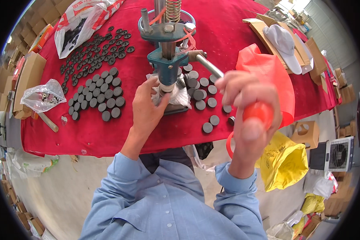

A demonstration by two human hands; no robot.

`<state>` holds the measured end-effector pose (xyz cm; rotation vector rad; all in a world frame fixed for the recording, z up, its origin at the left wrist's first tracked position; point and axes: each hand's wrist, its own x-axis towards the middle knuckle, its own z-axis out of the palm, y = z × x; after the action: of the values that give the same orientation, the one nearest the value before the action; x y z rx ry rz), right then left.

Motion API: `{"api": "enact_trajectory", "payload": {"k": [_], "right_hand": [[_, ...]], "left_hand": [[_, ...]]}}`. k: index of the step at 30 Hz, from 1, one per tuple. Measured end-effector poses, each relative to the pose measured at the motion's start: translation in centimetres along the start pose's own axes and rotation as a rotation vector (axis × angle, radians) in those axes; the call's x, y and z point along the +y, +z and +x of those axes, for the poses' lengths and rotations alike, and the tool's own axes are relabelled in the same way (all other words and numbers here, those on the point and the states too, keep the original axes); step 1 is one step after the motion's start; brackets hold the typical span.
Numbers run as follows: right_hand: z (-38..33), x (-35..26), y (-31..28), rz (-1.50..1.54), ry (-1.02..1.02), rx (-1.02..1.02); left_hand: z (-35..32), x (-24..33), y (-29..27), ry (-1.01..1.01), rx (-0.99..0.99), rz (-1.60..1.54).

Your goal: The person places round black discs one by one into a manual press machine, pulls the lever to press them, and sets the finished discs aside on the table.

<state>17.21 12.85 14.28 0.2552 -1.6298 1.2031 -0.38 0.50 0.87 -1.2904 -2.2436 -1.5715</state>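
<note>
One hand press (167, 48) — blue-green, with a coil spring on top — stands at the upper centre of the frame on a red tablecloth (120, 132). The left hand (148, 105) reaches under its ram, fingertips pinched on a small round part on the press base (169, 89); the part itself is mostly hidden by the fingers. The right hand (248, 110) is closed in a fist around the orange grip (258, 113) of the press's one metal lever (208, 66), which runs from the press head toward centre right.

Left of the press, about thirty grey discs (98, 96) lie in a tidy block. Above them, a looser scatter of smaller dark caps (96, 50) — too many to count surely — spreads toward one white-and-red plastic bag (78, 24). Right of the press lie roughly fifteen more grey discs (202, 94), some apart near the table edge. One clear bag of small metal bits (42, 96) sits at the left edge, one white cap (284, 44) at the upper right, one yellow bag (284, 160) below the table.
</note>
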Motion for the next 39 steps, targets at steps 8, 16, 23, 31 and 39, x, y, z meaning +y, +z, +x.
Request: {"api": "enact_trajectory", "payload": {"k": [8, 16, 23, 31, 39], "right_hand": [[-8.7, 1.9, 1.1, -0.024, -0.013, 0.130], [-5.6, 0.1, 0.6, -0.065, 0.028, 0.068], [-0.5, -0.8, 0.5, 0.013, 0.072, 0.067], [6.2, -0.4, 0.2, -0.046, 0.181, -0.057], [6.3, -1.0, 0.9, 0.067, 0.206, -0.013]], "left_hand": [[-5.4, -2.4, -9.5, -0.036, 0.176, 0.535], [-8.1, -4.3, -11.6, -0.194, 0.121, 0.389], [-8.2, -4.5, -11.7, -0.268, 0.143, 0.309], [-6.3, -2.1, -10.7, -0.162, 0.205, 0.253], [-0.6, 0.2, -0.7, -0.095, -0.002, -0.010]]}}
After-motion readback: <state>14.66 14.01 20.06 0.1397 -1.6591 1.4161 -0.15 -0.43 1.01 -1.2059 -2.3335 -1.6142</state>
